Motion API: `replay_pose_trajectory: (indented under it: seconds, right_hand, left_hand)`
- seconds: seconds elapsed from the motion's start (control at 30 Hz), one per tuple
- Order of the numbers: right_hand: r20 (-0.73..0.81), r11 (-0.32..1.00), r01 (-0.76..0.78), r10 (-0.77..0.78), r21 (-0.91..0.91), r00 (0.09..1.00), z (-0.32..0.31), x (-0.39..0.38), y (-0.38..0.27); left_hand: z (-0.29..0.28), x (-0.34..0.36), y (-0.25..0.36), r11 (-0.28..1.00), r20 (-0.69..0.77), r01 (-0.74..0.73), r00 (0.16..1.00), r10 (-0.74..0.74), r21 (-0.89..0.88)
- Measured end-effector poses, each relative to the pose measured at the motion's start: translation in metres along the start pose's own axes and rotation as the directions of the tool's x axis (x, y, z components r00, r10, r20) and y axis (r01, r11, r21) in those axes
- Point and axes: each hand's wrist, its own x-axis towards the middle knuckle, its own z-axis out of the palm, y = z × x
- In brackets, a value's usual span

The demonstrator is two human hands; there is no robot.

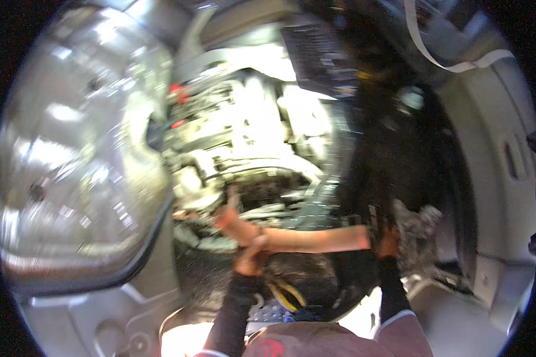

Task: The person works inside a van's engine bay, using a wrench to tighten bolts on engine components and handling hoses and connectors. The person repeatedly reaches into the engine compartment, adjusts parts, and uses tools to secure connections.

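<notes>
My left hand (252, 258) is closed round an orange-pink curved hose (315, 240) near its bend. The hose lies crosswise in front of a brightly lit engine (244, 131), its bent left end pointing up towards the engine. Close to the hose's straight right end is my right hand (388, 243). Motion blur and shadow smear its fingers, so I cannot make out whether they touch the hose or hold the dark thing beside it. A crumpled greyish clear wrapping or rag (420, 229) lies just right of that hand.
A large silvery panel (71, 149) with a dark edge stands on the left. Grey trim (488, 149) lines the right side, with a white strap (446, 65) above. Beyond the engine's right side is a dark ribbed part (318, 56). Yellow cable (289, 296) lies between my forearms.
</notes>
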Motion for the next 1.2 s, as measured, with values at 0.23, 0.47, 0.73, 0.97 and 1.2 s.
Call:
replay_pose_trajectory:
  seconds: [0.23,0.47,0.73,0.97,1.2]
  right_hand:
    - [0.142,0.957,0.141,-0.107,-0.255,0.984,-0.008,0.048,0.05]
    - [0.124,0.601,-0.13,0.052,0.789,0.991,-0.074,-0.024,0.038]
    - [0.056,0.079,-0.025,-0.415,0.997,0.908,-0.185,-0.122,-0.054]
    - [0.21,0.327,-0.036,-0.514,0.944,0.832,-0.194,-0.138,-0.072]
    - [0.068,0.362,0.064,-0.34,0.93,0.938,-0.164,-0.152,-0.068]
  left_hand:
    - [0.031,-0.016,-0.001,0.996,0.178,-0.049,0.982,0.062,-0.076]
    - [-0.01,-0.04,-0.015,0.977,0.176,0.016,0.984,0.023,-0.215]
    - [0.0,-0.042,-0.012,0.987,0.2,0.013,0.98,0.02,-0.162]
    - [0.002,-0.053,0.005,0.988,0.244,-0.017,0.968,0.054,-0.153]
    - [0.015,-0.063,0.008,0.972,0.305,-0.235,0.926,0.222,0.006]
